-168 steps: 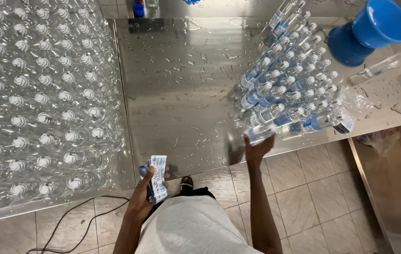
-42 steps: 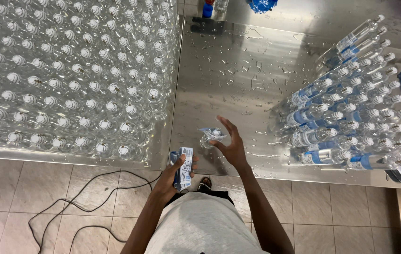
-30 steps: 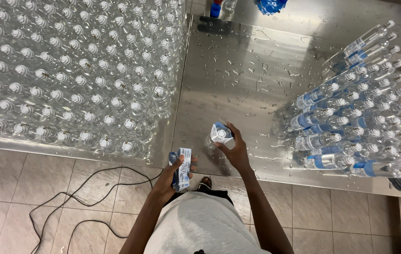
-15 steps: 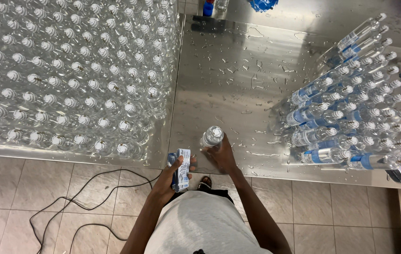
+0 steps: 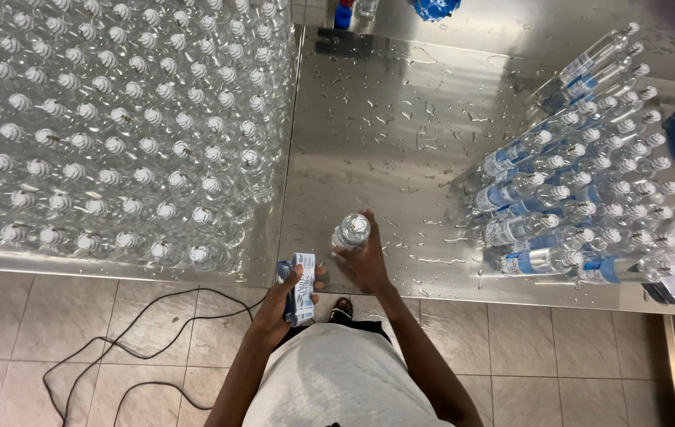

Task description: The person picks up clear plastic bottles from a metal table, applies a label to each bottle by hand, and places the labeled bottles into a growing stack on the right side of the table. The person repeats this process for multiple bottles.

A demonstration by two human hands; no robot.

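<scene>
- The left hand has its fingers closed around a small stack of white and blue paper labels, just at the table edge.
- The right hand grips with curled fingers a clear plastic bottle with white cap, upright on the wet steel table.
- Further left stand many unlabelled clear bottles; further right lie stacked labelled bottles.

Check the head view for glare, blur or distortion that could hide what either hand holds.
Head view: sharp overall; the wet steel table gives mirror-like glare, yet the clear bottle in the right hand and the stack of labels in the left hand read clearly. Wide-angle distortion splays the standing bottles outward.
</scene>
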